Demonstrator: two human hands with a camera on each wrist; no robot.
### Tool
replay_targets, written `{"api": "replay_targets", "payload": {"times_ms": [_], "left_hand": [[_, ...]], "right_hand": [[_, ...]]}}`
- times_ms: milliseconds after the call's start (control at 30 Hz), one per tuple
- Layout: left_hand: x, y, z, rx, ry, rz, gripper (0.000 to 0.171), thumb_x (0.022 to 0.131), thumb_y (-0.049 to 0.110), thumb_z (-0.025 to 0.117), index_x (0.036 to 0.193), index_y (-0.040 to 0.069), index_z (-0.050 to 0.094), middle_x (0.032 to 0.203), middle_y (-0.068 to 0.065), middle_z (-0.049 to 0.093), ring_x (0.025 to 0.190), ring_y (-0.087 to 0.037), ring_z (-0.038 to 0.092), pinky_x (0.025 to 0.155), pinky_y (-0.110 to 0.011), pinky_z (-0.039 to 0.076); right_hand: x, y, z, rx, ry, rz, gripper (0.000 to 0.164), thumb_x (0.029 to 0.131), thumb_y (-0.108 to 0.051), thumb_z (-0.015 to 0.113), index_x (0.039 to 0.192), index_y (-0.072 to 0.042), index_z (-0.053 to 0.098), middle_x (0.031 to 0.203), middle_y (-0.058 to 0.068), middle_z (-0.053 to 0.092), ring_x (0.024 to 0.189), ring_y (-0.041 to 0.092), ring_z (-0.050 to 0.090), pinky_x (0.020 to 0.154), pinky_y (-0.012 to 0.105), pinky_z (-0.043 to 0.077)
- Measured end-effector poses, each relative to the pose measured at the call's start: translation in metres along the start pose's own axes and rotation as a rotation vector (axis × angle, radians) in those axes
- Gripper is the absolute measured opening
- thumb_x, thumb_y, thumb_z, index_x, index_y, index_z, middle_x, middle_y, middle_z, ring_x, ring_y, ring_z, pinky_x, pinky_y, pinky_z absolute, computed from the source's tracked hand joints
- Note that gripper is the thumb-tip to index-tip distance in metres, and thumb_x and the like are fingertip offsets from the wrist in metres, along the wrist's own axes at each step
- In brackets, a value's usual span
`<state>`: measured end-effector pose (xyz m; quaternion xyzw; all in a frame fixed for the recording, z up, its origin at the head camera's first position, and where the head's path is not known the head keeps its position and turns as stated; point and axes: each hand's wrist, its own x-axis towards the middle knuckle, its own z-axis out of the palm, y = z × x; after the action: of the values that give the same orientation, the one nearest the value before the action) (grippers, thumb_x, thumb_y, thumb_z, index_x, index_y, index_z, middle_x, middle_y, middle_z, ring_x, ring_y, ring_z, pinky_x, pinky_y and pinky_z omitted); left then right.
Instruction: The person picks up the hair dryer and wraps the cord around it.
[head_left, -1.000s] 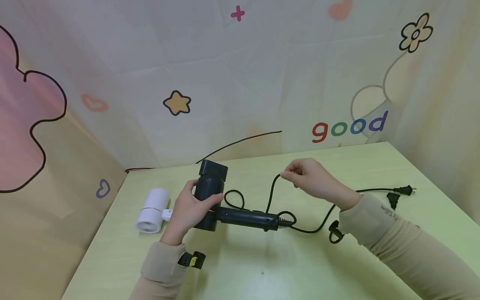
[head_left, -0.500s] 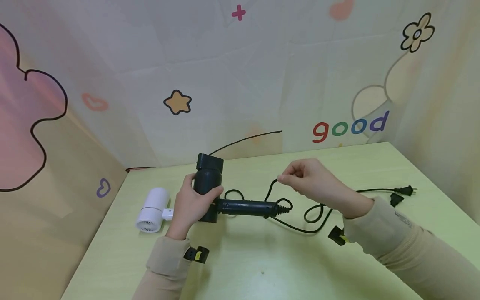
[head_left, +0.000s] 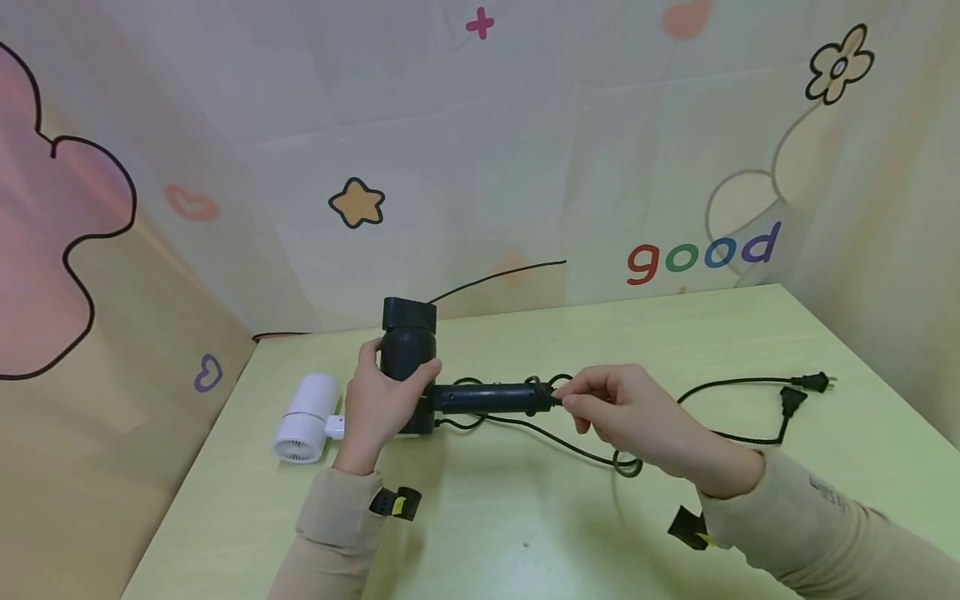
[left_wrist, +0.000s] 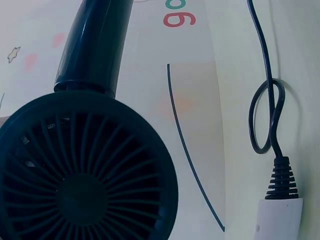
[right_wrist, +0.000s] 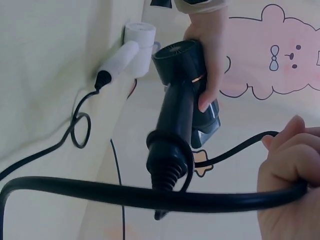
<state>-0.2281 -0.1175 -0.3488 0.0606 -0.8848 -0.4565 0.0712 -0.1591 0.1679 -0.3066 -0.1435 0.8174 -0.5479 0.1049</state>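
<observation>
My left hand (head_left: 382, 404) grips the barrel of a black hair dryer (head_left: 483, 398), thumb on its near side. The dryer is lifted above the table, nozzle toward the wall and handle pointing right. Its ribbed intake (left_wrist: 82, 200) fills the lower left of the left wrist view. Beside the handle's end, my right hand (head_left: 637, 417) pinches the dryer's black cord (right_wrist: 150, 196). In the right wrist view, one turn of cord circles the handle's lower end, and another length runs into the right fingers.
A white hair dryer (head_left: 306, 417) lies on the pale green table (head_left: 525, 517) at the left. Its cord (left_wrist: 270, 105) makes a small loop. Two black plugs, one farther (head_left: 812, 382) and one nearer (head_left: 792, 401), lie at the right. A printed curtain (head_left: 480, 167) hangs behind.
My right hand has come down and nearer to the handle's end, bringing the cord with it. The black dryer has turned slightly, its handle end rising and nozzle shifting left.
</observation>
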Motion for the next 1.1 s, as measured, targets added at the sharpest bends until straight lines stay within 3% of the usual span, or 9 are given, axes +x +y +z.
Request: {"api": "replay_targets", "payload": {"times_ms": [333,833,1100], "left_hand": [[0.001,0.003,-0.001,-0.044,0.015,-0.012,0.091,0.076,0.057,0.068,0.145,0.016,0.027,0.105,-0.014,0.067,0.086,-0.027,0.067,0.072,-0.035,0.05],[0.002,0.007,-0.009,-0.124,-0.009,-0.049,0.094,0.077,0.057,0.067,0.147,0.013,0.022,0.118,-0.014,0.058,0.1,-0.03,0.064,0.084,-0.041,0.05],[0.003,0.009,-0.012,-0.171,-0.018,-0.066,0.094,0.077,0.054,0.068,0.147,0.012,0.022,0.127,-0.016,0.05,0.106,-0.032,0.058,0.087,-0.044,0.05]], "right_hand": [[-0.007,0.017,0.01,0.134,-0.095,0.008,0.029,0.094,-0.01,0.053,0.119,0.004,0.061,0.078,0.003,0.063,0.042,0.005,0.029,0.04,0.017,0.025],[-0.003,0.047,0.018,0.235,-0.226,0.011,0.038,0.095,-0.015,0.053,0.132,-0.004,0.055,0.083,0.002,0.062,0.043,0.008,0.026,0.04,0.022,0.019],[0.004,0.06,0.02,0.237,-0.233,0.032,0.041,0.095,-0.02,0.055,0.134,-0.008,0.053,0.088,0.003,0.065,0.044,0.006,0.037,0.041,0.021,0.034]]}}
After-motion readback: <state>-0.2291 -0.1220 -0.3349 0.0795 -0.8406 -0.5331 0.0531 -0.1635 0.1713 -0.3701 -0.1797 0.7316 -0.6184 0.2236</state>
